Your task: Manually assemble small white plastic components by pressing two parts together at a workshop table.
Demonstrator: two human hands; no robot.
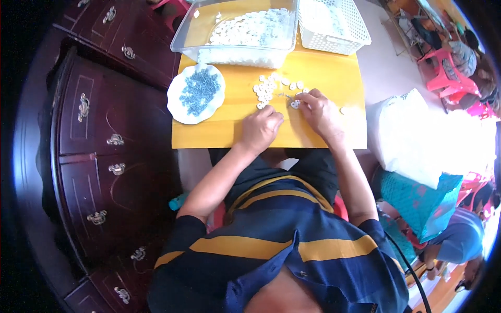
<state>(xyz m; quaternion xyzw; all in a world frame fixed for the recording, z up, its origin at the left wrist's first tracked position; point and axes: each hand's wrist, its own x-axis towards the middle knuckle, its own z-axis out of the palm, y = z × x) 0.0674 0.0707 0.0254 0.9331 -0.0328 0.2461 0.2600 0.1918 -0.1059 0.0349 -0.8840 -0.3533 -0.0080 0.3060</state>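
Small white pieces with dark holes [265,88] lie loose on the yellow table [209,136], in front of both hands. A few small grey metal bits, perhaps screws, rest among them. Below the left edge of this group, my left hand [261,130] is closed with its fingers curled; whatever it grips is hidden. My right hand [319,112] has thumb and fingers pinched together beside a few white pieces [295,104]; I cannot make out what is between the fingertips. To the left, a white scalloped plate [178,107] holds a heap of small blue-grey pieces [200,91].
A clear plastic bin [235,56] of white pieces and a white perforated basket [334,44] stand at the table's far side. Dark wooden drawers [104,120] line the left. White sack [402,135] and turquoise bag [417,201] stand right; other people sit beyond.
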